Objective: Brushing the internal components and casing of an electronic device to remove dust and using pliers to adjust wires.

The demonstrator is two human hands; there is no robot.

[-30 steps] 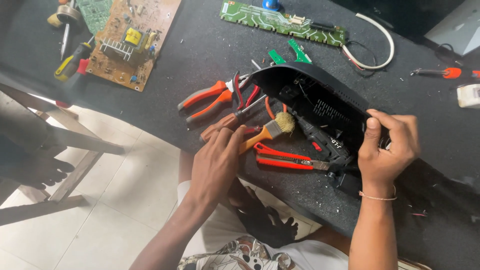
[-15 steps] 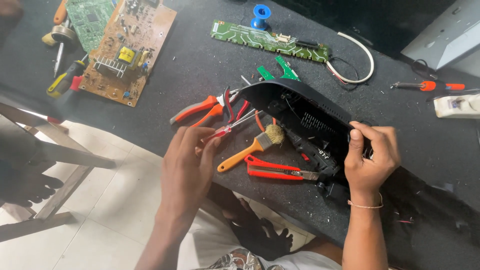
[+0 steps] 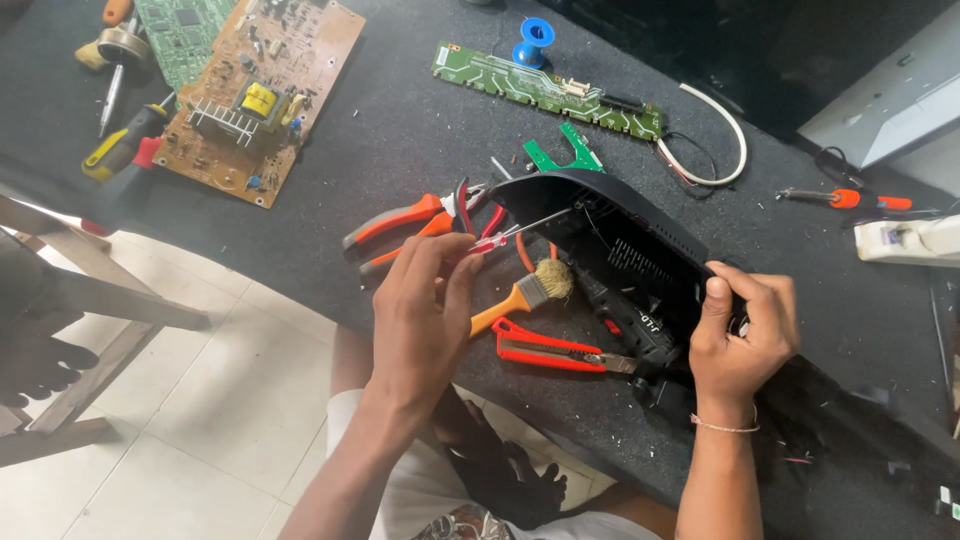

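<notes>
A small red-handled screwdriver [image 3: 505, 236] sat pinched between the thumb and fingers of the left hand [image 3: 425, 310], its thin metal shaft pointing up and right into the open underside of a black plastic casing [image 3: 610, 250]. The casing lay tilted on the dark worktop [image 3: 400, 130], its ribbed inside facing the camera. The right hand [image 3: 742, 335] was clenched around the casing's near edge, thumb on the inner face (a thin band showed at the wrist).

Just below the screwdriver lay a brush [image 3: 525, 295] with an orange handle, and beside that a red utility knife [image 3: 550, 347]. Orange-handled pliers [image 3: 410, 222] rested to the left, touching other red-handled tools. Farther out were a brown circuit board [image 3: 262, 95], a long green circuit board [image 3: 545, 88], a blue spool [image 3: 533, 38], a looped white cable [image 3: 725, 140] and an orange-handled screwdriver [image 3: 845, 198].
</notes>
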